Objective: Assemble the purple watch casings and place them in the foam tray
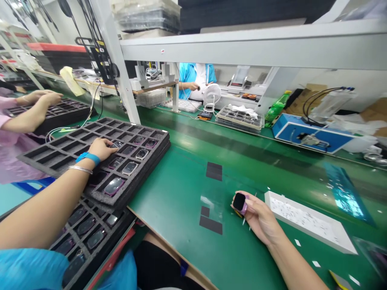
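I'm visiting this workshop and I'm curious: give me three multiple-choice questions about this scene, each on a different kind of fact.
1. Where does the left hand rest?
A) On the black foam tray
B) On the white tray
C) On the green bottle

2. What colour is the wristband on that wrist?
A) Red
B) Yellow
C) Blue

3. What is the right hand doing?
A) Lying empty on the bench
B) Holding a smartwatch
C) Touching the white tray

Answers:
1. A: it lies on the foam beside the watches.
2. C: the band is plainly blue.
3. B: the watch sits in its grip.
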`<action>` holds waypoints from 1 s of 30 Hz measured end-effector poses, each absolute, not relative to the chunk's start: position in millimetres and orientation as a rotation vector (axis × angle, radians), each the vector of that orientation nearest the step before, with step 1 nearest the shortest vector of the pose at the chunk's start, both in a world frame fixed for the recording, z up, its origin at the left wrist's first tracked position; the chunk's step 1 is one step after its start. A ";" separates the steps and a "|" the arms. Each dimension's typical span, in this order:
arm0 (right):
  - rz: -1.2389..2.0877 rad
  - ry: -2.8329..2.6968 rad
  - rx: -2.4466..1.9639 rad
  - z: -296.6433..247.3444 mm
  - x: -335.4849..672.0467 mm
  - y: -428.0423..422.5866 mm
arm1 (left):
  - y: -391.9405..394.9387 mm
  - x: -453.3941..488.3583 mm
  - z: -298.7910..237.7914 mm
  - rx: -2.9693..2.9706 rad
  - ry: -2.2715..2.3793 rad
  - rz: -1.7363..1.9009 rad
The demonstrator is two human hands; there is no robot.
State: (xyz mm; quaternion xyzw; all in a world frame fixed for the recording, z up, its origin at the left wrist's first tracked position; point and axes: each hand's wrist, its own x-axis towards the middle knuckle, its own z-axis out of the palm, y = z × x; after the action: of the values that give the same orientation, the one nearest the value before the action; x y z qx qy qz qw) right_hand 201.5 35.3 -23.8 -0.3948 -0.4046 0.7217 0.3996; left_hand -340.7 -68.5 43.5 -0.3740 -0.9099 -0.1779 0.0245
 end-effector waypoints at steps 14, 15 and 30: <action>1.793 -1.053 -0.991 -18.5 199.9 32.3 | -69.2 -339.7 44.8 -1.144 -2.838 -0.560; 1.797 -1.049 -0.994 -19.1 200.2 32.5 | -69.2 -339.8 44.6 -1.144 -2.838 -0.559; 1.805 -1.088 -0.986 -18.1 200.7 32.1 | -69.3 -342.1 43.9 -1.183 -2.823 -0.600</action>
State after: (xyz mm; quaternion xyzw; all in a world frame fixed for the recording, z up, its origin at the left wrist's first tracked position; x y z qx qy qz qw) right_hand 200.7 32.1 -18.1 -0.3889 -0.4292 0.7124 0.3963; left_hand -342.1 -69.3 43.9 -0.3793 -0.9050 -0.1922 0.0110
